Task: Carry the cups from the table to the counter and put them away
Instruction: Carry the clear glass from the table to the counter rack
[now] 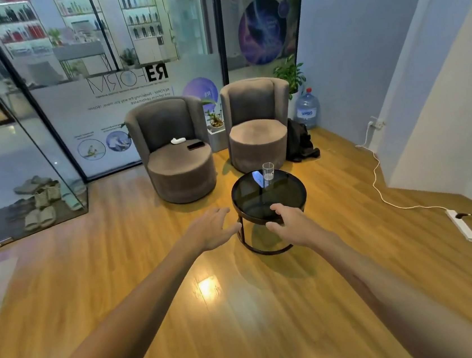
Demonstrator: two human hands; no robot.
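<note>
Cup [268,171]: one clear glass stood upright near the far edge of the round black table [286,195], well apart from both hands. Left hand [214,228] was stretched forward just left of the table's near rim, fingers spread, holding nothing. Right hand [288,222] was raised in front of the near rim, fingers loosely spread, also empty. Two grey armchairs [177,153] stood behind the table on the wooden floor [151,276].
</note>
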